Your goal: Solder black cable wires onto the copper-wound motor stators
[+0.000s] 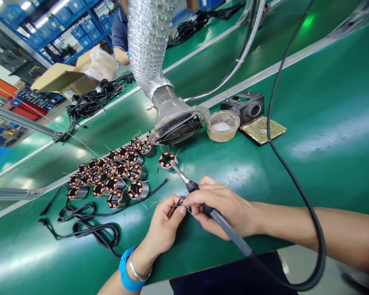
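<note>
Soldering iron (230,233) runs slantwise above the near middle of your green bench (326,172), grasped pen-like in your right hand (224,203), probably for fine aim, while your left hand (166,225) pinches a thin dark lead (177,203), seemingly to steady it. Beyond them, the iron's tip (177,170) appears at the rim of a lone wound stator (167,160), contact uncertain, with the clustered stators (112,184) to its left, perhaps leaving you working room. Farther, the fume hood (178,131) hangs close, likely to draw fumes, and the round tub (223,133) sits to its right.
</note>
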Tool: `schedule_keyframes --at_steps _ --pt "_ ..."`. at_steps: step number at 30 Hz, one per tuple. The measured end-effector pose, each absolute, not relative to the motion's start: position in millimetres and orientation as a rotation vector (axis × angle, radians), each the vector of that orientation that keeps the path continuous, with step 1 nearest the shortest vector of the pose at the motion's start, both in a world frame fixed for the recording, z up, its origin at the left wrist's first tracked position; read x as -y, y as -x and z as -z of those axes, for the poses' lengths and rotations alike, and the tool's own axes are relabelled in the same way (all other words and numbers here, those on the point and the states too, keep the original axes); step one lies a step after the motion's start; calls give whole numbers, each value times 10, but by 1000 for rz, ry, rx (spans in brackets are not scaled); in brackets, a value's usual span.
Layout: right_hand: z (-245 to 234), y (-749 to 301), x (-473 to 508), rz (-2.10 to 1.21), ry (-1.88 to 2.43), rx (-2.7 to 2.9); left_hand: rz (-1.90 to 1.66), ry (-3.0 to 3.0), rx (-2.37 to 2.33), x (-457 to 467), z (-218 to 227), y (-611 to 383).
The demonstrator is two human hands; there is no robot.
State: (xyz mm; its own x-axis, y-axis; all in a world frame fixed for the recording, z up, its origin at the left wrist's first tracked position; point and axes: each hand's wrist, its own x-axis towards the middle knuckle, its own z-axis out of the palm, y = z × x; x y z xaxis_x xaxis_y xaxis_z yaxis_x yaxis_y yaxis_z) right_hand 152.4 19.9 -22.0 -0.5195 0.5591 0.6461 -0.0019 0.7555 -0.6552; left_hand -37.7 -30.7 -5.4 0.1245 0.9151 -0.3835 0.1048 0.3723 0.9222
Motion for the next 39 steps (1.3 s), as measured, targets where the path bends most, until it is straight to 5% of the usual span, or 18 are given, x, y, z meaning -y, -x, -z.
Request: schedule_keyframes --at_steps 19,39 --pt "281 -1477 -138 -513 454 2017 -774 -961 -1208 365 86 382" --pt "263 -1595 -203 -791 463 2023 -801 -1045 -1415 336 81 386"
